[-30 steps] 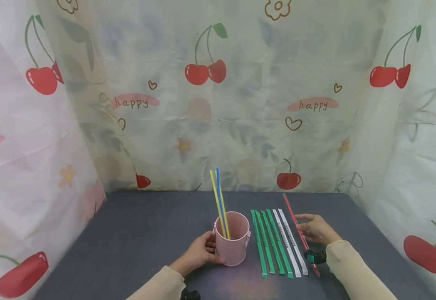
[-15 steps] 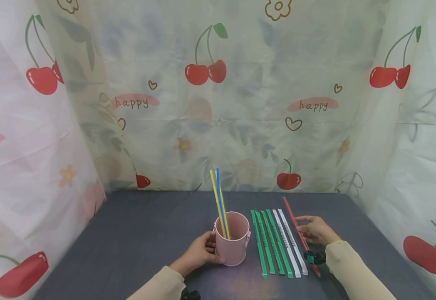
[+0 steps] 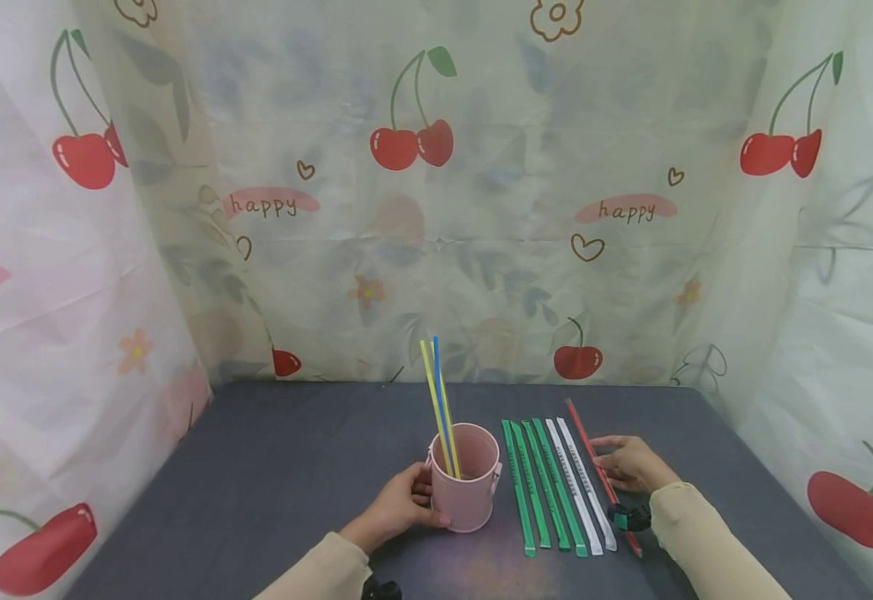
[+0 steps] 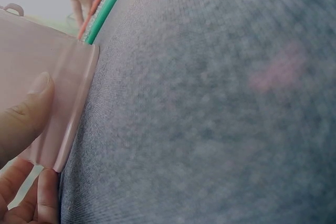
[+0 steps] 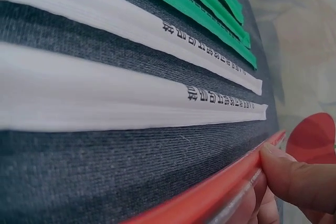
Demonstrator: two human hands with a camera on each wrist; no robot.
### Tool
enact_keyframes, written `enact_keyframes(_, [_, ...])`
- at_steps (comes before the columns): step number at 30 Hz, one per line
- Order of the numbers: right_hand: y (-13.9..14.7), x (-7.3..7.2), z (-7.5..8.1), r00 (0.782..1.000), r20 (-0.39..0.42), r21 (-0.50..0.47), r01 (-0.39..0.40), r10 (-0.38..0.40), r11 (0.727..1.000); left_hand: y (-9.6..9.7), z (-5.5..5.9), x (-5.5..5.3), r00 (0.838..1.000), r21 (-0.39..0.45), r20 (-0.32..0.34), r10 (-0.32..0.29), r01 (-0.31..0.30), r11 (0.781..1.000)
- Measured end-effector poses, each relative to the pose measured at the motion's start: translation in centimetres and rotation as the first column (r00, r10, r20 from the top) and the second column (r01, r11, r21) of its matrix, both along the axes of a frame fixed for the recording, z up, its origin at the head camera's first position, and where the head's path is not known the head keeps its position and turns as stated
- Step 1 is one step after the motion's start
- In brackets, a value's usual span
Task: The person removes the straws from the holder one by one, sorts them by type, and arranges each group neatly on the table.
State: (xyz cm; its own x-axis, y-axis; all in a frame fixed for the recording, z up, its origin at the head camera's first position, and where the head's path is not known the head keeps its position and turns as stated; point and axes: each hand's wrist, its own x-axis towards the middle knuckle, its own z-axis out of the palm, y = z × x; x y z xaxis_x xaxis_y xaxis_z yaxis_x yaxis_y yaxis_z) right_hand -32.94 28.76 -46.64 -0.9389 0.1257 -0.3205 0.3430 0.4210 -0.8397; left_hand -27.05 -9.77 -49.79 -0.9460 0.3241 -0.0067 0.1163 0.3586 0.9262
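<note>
My left hand (image 3: 395,508) grips the side of a small pink pail (image 3: 463,507), which stands upright on the table. In the left wrist view the thumb (image 4: 29,114) lies along the pail's wall, with other fingers below. Yellow straws (image 3: 429,375) and a blue straw (image 3: 439,379) lean out of the pail. On the right, my right hand (image 3: 635,464) pinches a red straw (image 3: 581,427) between thumb and fingers; the right wrist view shows clear wrapping at its side. Whether the red straw touches the table, I cannot tell.
Between the pail and my right hand lie several green-wrapped straws (image 3: 521,487) and two white-wrapped straws (image 3: 573,483), side by side on the dark table (image 3: 294,467). A cherry-print curtain (image 3: 481,250) encloses the table's back and sides.
My right hand and the red straw have shifted slightly toward the table's near edge. The left hand, the pail and the wrapped straws have stayed put.
</note>
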Motion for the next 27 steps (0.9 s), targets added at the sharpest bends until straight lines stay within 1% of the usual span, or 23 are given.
enact_keyframes(9, [-0.25, 0.09, -0.32, 1.000, 0.017, 0.019, 0.001, -0.001, 1.000, 0.04, 0.27, 0.16, 1.000, 0.001, 0.006, 0.003, -0.003, 1.000])
enact_keyframes(14, [-0.43, 0.14, -0.30, 1.000, 0.023, 0.030, 0.003, -0.004, 1.000, 0.04, 0.15, 0.09, 1.000, -0.002, 0.000, 0.001, -0.001, 1.000])
enact_keyframes(20, [-0.62, 0.08, -0.24, 0.999, 0.034, 0.065, -0.001, -0.001, 0.998, 0.01, 0.16, 0.03, 1.000, -0.001, 0.001, 0.003, -0.003, 1.000])
enact_keyframes(27, [-0.76, -0.11, -0.20, 0.999, 0.047, 0.095, -0.005, 0.000, 0.995, -0.08, 0.18, -0.04, 1.000, 0.004, -0.013, -0.002, 0.002, 1.000])
